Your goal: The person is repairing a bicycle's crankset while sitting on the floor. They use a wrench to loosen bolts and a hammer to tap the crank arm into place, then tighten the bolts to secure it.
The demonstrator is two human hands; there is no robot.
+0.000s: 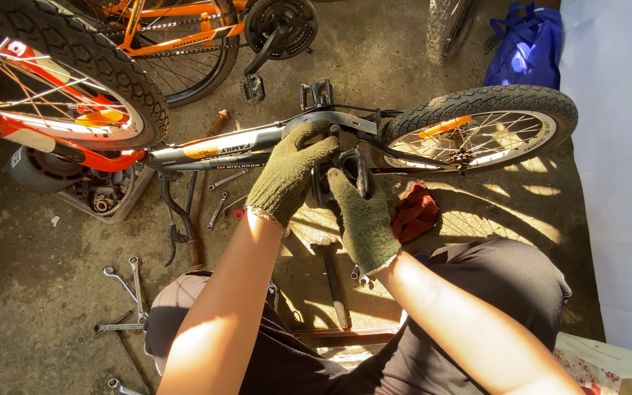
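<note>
Near the middle of the frame, the left hand [290, 172] in an olive knit glove grips the dark frame of a small bicycle [243, 150] lying on its side on the concrete floor [23, 256]. Just right of it, the gloved right hand [362, 216] closes around the crank and pedal [345, 164]. The rear wheel [480, 128] sits at the right, a red rag [415, 212] below it. Wrenches [127, 281] lie at lower left, a hammer [330, 274] between the knees. An orange bicycle [184, 29] fills the upper left, a blue bag [524, 47] the upper right.

Olive-green knit gloves on left hand [290, 172] and right hand [363, 216]; arms bare; dark trousers.
</note>
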